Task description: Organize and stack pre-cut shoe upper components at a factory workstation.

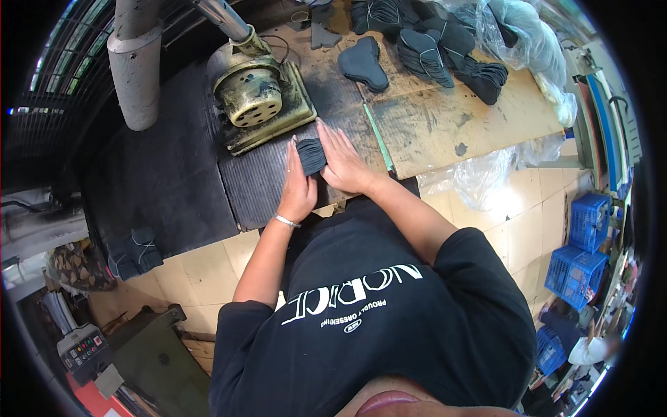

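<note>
A small stack of thin black cut pieces [311,157] stands on its edge on the table between my palms. My left hand [299,189] presses flat along its left side, fingers straight and pointing away from me. Along the right side lies my right hand [343,165], its fingers also stretched out and held close together. Just beyond the stack is a worn, cream-coloured machine [250,94] with a round, perforated housing on a square base. The material of the pieces cannot be told.
Several tied bundles of black cut pieces [425,59] lie at the back right, with a loose shaped stack [363,64] beside them. Clear plastic bags [531,42] sit at the far right corner. Blue crates [577,274] stand on the floor. A thick grey pipe [135,76] hangs at left.
</note>
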Demonstrator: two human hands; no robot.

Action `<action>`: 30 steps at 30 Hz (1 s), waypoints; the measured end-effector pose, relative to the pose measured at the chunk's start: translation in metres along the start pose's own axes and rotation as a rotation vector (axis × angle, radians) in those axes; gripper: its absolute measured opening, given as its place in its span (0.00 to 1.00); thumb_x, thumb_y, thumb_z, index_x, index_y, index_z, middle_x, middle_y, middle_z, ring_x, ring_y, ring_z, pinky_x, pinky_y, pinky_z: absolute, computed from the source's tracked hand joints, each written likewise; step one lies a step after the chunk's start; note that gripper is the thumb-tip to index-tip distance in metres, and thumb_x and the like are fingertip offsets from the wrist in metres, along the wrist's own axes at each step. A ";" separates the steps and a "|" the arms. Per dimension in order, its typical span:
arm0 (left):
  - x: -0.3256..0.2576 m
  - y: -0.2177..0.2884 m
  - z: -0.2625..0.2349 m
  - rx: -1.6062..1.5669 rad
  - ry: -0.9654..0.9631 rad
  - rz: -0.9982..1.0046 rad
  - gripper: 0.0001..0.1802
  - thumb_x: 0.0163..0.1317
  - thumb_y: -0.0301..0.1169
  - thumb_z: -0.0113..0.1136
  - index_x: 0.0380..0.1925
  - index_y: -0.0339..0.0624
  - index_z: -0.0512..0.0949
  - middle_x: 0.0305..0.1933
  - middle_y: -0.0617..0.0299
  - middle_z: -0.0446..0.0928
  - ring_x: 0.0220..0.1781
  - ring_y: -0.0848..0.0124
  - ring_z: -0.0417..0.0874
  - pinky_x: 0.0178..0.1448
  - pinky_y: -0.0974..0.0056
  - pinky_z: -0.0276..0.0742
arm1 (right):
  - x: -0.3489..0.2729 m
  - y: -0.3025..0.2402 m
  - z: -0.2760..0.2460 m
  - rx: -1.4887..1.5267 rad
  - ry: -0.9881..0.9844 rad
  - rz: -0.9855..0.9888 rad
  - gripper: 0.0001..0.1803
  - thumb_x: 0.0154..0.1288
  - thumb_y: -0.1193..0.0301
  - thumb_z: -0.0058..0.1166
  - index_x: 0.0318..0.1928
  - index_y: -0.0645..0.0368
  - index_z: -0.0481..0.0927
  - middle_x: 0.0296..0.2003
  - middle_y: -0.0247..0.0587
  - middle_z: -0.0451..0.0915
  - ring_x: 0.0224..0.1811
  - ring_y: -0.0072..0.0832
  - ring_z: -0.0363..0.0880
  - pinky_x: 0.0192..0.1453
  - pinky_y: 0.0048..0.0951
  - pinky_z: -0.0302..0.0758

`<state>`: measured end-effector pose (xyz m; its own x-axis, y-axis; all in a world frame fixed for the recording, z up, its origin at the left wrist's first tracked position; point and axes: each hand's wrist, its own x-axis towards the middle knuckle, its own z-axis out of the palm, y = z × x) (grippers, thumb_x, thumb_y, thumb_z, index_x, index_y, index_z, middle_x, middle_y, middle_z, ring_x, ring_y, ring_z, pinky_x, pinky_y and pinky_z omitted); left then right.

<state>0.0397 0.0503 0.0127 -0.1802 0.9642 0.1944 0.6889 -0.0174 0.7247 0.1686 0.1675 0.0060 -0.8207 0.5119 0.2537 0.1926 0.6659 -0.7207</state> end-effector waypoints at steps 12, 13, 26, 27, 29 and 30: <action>0.008 0.011 0.006 -0.169 0.100 -0.161 0.40 0.53 0.14 0.38 0.70 0.27 0.46 0.72 0.40 0.53 0.75 0.53 0.52 0.76 0.59 0.44 | 0.001 -0.001 0.012 0.100 0.213 -0.004 0.39 0.48 0.72 0.51 0.63 0.73 0.61 0.54 0.68 0.69 0.57 0.59 0.67 0.64 0.50 0.63; 0.004 0.001 0.009 -0.145 0.088 -0.169 0.39 0.53 0.15 0.39 0.70 0.28 0.48 0.72 0.39 0.54 0.75 0.54 0.54 0.76 0.59 0.46 | 0.001 -0.006 0.007 0.136 0.173 0.035 0.37 0.49 0.73 0.51 0.62 0.72 0.62 0.53 0.68 0.71 0.56 0.59 0.69 0.62 0.51 0.65; -0.009 -0.064 0.034 -0.028 0.025 0.060 0.36 0.67 0.33 0.39 0.67 0.19 0.43 0.70 0.28 0.49 0.74 0.44 0.52 0.76 0.52 0.44 | -0.010 0.011 0.019 0.099 -0.004 0.140 0.45 0.56 0.72 0.48 0.71 0.72 0.42 0.71 0.62 0.50 0.76 0.48 0.42 0.77 0.48 0.38; -0.006 -0.062 0.029 -0.051 0.049 0.090 0.35 0.66 0.30 0.39 0.67 0.20 0.44 0.70 0.30 0.52 0.73 0.46 0.54 0.75 0.53 0.46 | -0.009 0.012 0.021 0.060 0.019 0.104 0.44 0.55 0.72 0.48 0.70 0.72 0.45 0.68 0.62 0.55 0.74 0.48 0.49 0.76 0.47 0.43; -0.001 -0.051 0.019 -0.148 0.018 0.030 0.33 0.66 0.27 0.40 0.67 0.20 0.46 0.69 0.32 0.54 0.72 0.48 0.57 0.75 0.54 0.49 | -0.006 0.012 0.006 0.069 -0.046 0.057 0.41 0.55 0.73 0.48 0.68 0.71 0.51 0.61 0.61 0.64 0.67 0.50 0.60 0.72 0.46 0.54; 0.000 -0.053 0.013 -0.098 0.004 0.069 0.32 0.65 0.24 0.40 0.68 0.21 0.47 0.69 0.34 0.56 0.71 0.49 0.60 0.74 0.55 0.52 | -0.005 0.013 0.001 0.056 -0.028 0.064 0.41 0.55 0.73 0.48 0.68 0.71 0.51 0.61 0.61 0.64 0.67 0.50 0.60 0.72 0.46 0.54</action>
<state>0.0116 0.0548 -0.0343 -0.1378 0.9589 0.2481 0.6278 -0.1092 0.7707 0.1754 0.1732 -0.0052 -0.8224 0.5366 0.1887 0.2154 0.6008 -0.7698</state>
